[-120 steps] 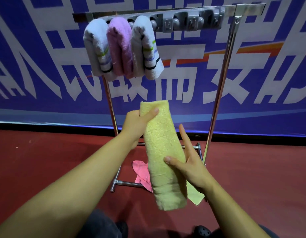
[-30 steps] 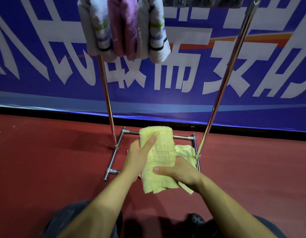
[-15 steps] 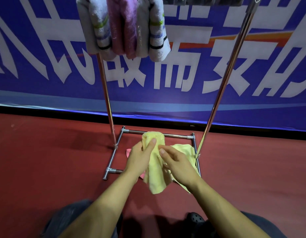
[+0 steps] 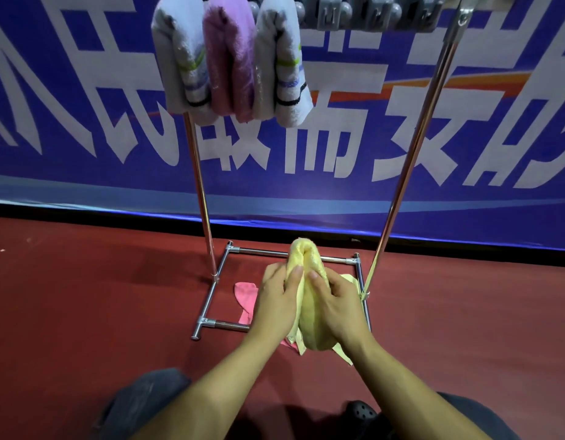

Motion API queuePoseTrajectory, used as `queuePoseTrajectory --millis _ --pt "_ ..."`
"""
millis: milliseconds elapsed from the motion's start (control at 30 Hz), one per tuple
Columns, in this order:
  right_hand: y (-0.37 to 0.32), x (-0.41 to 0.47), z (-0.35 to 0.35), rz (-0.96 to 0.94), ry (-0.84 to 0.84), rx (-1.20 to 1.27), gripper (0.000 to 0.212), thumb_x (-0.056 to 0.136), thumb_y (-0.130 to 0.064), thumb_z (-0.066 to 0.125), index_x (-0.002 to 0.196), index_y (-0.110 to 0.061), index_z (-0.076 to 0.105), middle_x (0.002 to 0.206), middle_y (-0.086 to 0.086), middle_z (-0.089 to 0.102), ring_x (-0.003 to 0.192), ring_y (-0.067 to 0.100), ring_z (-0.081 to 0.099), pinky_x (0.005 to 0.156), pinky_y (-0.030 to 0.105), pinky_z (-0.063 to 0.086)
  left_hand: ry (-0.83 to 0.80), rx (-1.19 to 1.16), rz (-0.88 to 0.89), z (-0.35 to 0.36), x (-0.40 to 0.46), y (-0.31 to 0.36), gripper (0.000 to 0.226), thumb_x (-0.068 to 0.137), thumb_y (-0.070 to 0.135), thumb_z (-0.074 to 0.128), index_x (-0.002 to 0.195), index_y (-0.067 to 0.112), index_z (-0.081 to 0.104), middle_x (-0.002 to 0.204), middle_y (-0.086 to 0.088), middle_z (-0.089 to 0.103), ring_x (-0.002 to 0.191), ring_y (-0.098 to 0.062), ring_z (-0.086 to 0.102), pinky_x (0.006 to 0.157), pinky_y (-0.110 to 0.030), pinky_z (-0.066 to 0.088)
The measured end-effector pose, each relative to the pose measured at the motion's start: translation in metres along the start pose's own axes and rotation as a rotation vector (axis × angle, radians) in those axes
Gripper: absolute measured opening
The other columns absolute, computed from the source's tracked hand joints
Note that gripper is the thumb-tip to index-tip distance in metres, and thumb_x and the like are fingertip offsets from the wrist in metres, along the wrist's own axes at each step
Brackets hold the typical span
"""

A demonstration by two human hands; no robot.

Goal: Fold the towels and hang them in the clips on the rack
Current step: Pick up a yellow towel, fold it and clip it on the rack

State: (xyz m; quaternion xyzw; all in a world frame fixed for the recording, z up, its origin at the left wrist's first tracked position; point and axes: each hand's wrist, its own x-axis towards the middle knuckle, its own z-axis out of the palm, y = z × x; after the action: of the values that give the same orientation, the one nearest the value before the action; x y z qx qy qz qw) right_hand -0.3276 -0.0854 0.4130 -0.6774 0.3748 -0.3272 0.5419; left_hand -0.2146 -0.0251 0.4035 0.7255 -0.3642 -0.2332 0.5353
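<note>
Head view:
Rack: the chrome tube rack [image 4: 411, 160] is standing on the red floor [image 4: 84, 296] before a blue banner [image 4: 338, 192].
Clips: the grey clip bar [image 4: 363, 14] is holding a white striped towel [image 4: 182, 65], a folded purple towel [image 4: 230, 58] and a second white striped towel [image 4: 284, 68] side by side, all hanging down.
Yellow towel: the folded yellow terry towel [image 4: 311, 312] is sitting low over the rack's base, long axis running away from the person, fold end pointing at the banner.
Left hand: the left hand [image 4: 276, 300] is gripping its left side.
Right hand: the right hand [image 4: 339, 303] is gripping its right side.
Floor: a pink cloth [image 4: 244, 296] is lying inside the base frame.
</note>
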Motion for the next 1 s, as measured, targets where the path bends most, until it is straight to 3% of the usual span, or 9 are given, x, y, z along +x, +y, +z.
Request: queuePoseTrajectory --millis 100,200,300,400,533,700,833,1000 --pt "-0.022 -0.004 -0.007 -0.022 0.082 0.036 0.022 0.105 -0.022 0.054 0.091 -0.022 0.072 0.085 0.007 0.073 0.071 0.008 0.060 0.065 0.022 0.048 0.072 -0.003 0.078 -0.003 0.000 0.017 0.027 0.107 0.034 0.046 0.103 0.018 0.067 0.106 0.004 0.059 0.100 -0.012 0.059 0.085 -0.026 0.040" --pt "-0.056 -0.010 -0.017 -0.090 0.171 0.073 0.024 0.105 -0.021 0.053 0.095 -0.033 0.072 0.081 0.000 0.074 0.071 0.005 0.065 0.063 0.014 0.048 0.099 -0.031 0.178 -0.006 0.000 0.050 0.032 0.107 0.034 0.044 0.126 0.021 0.067 0.121 0.012 0.061 0.115 -0.001 0.057 0.098 -0.017 0.041" --pt "-0.096 -0.008 -0.032 -0.155 0.264 0.120 0.025 0.106 -0.018 0.052 0.108 -0.032 0.073 0.093 -0.011 0.077 0.086 -0.001 0.070 0.072 0.010 0.049 0.123 -0.089 0.232 -0.004 0.005 0.098 0.026 0.108 0.032 0.043 0.119 0.027 0.067 0.112 0.015 0.065 0.108 0.000 0.061 0.086 -0.006 0.041" --pt "-0.138 0.006 -0.050 -0.235 0.337 0.106 0.026 0.106 -0.018 0.051 0.119 -0.026 0.073 0.105 -0.013 0.076 0.099 -0.002 0.069 0.081 0.011 0.051 0.173 -0.136 0.228 -0.004 0.015 0.149 0.028 0.108 0.034 0.042 0.114 0.024 0.068 0.101 0.009 0.071 0.097 -0.007 0.065 0.074 -0.010 0.044" --pt "-0.195 0.035 -0.072 -0.330 0.350 0.090 0.024 0.106 -0.020 0.051 0.117 -0.028 0.071 0.102 -0.016 0.075 0.096 -0.004 0.068 0.080 0.013 0.051 0.228 -0.153 0.264 -0.007 0.038 0.217 0.032 0.108 0.040 0.039 0.107 0.021 0.066 0.090 0.002 0.070 0.086 -0.018 0.065 0.072 -0.033 0.048" --pt "-0.252 0.074 -0.089 -0.415 0.364 0.041 0.024 0.107 -0.024 0.050 0.120 -0.029 0.070 0.103 -0.015 0.074 0.092 -0.010 0.065 0.073 0.006 0.046 0.253 -0.179 0.301 -0.015 0.076 0.285 0.026 0.108 0.038 0.039 0.101 0.025 0.060 0.079 0.014 0.059 0.074 0.003 0.053 0.060 -0.009 0.038" --pt "-0.280 0.110 -0.092 -0.474 0.369 0.046 0.028 0.108 -0.024 0.049 0.127 -0.026 0.069 0.107 -0.013 0.074 0.099 0.001 0.068 0.083 0.017 0.052 0.292 -0.196 0.354 -0.020 0.109 0.313 0.030 0.108 0.039 0.038 0.092 0.021 0.056 0.077 0.006 0.057 0.074 -0.015 0.053 0.067 -0.032 0.038" --pt "-0.303 0.153 -0.088 -0.530 0.358 -0.012 0.025 0.108 -0.022 0.049 0.124 -0.027 0.068 0.097 -0.023 0.068 0.091 -0.011 0.064 0.075 0.008 0.049 0.421 -0.186 0.326 -0.026 0.153 0.325 0.029 0.107 0.046 0.036 0.095 0.034 0.060 0.086 0.009 0.066 0.089 -0.016 0.062 0.077 -0.031 0.046"
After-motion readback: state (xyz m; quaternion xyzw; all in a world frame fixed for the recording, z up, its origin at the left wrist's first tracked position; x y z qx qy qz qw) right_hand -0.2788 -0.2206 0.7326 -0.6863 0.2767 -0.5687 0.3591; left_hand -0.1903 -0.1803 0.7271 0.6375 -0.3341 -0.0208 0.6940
